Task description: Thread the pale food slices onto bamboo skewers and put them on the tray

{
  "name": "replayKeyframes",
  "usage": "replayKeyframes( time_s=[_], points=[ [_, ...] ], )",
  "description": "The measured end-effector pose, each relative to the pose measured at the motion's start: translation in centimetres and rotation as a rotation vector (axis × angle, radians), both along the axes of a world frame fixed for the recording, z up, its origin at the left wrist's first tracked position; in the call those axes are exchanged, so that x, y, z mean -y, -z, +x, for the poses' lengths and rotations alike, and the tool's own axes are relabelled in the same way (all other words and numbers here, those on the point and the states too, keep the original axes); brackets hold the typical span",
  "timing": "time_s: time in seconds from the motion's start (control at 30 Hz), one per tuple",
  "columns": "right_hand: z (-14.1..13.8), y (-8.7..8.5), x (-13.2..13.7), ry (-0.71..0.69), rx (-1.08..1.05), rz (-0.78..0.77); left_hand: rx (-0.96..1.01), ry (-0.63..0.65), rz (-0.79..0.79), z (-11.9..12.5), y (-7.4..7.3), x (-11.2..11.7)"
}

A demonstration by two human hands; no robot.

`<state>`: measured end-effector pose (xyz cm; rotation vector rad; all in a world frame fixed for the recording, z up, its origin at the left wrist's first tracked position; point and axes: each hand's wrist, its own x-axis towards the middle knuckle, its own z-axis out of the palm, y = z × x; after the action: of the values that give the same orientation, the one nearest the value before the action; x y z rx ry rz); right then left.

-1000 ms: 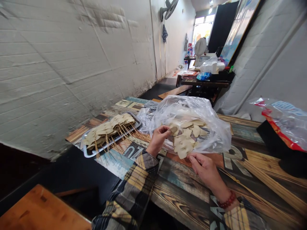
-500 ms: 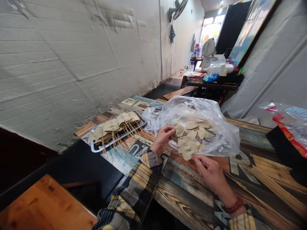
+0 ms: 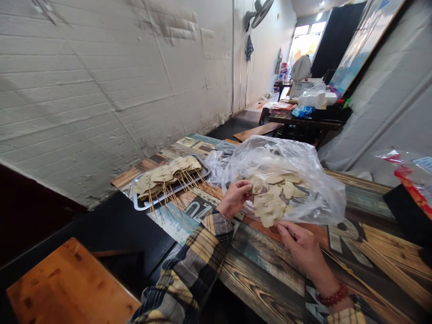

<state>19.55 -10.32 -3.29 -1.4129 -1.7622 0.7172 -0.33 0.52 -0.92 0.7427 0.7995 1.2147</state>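
Observation:
My left hand (image 3: 235,198) is closed in a pinch on a pale, flat, thin slice (image 3: 255,184) over the mouth of a clear plastic bag (image 3: 324,198). My right hand (image 3: 300,245) pinches the lower end of a skewer of overlapping pale slices (image 3: 269,210); the stick itself is mostly hidden by the slices and fingers. More loose slices (image 3: 288,189) lie in the bag just beyond both hands. To the left, a metal tray (image 3: 145,207) holds a pile of skewered slices (image 3: 168,173), their bamboo sticks pointing toward me over the rim.
Bare bamboo skewers (image 3: 388,265) lie on the patterned wooden table (image 3: 266,258) at right. A red-and-clear package (image 3: 410,180) is at the right edge. An orange wooden stool (image 3: 70,288) stands lower left. Behind is another cluttered table (image 3: 303,119), beside a white wall (image 3: 118,90).
The view has shifted slightly, so everything sits a little farther right. Both hands keep nearly the same pinch and place by the slices.

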Motion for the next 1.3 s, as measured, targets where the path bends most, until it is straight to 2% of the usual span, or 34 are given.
replayKeyframes(
  time_s=[0.17, 0.53, 0.8, 1.03, 1.3],
  points=[
    [-0.1, -0.1, 0.0, 0.003, -0.011, 0.008, -0.025, 0.009, 0.033, 0.3, 0.1, 0.1],
    [-0.7, -0.5, 0.1, 0.036, -0.032, -0.048, -0.227, -0.108, 0.173, 0.8, 0.4, 0.3],
    [-0.9, -0.2, 0.1, 0.031, -0.055, -0.034, -0.297, -0.120, 0.183, 0.7, 0.3, 0.2],
    [-1.0, -0.3, 0.1, 0.021, -0.132, -0.101, -0.315, -0.110, 0.192, 0.7, 0.1, 0.4],
    [-1.0, 0.2, -0.1, 0.011, -0.262, -0.170, -0.271, 0.010, 0.177, 0.7, 0.2, 0.5]
  ],
)
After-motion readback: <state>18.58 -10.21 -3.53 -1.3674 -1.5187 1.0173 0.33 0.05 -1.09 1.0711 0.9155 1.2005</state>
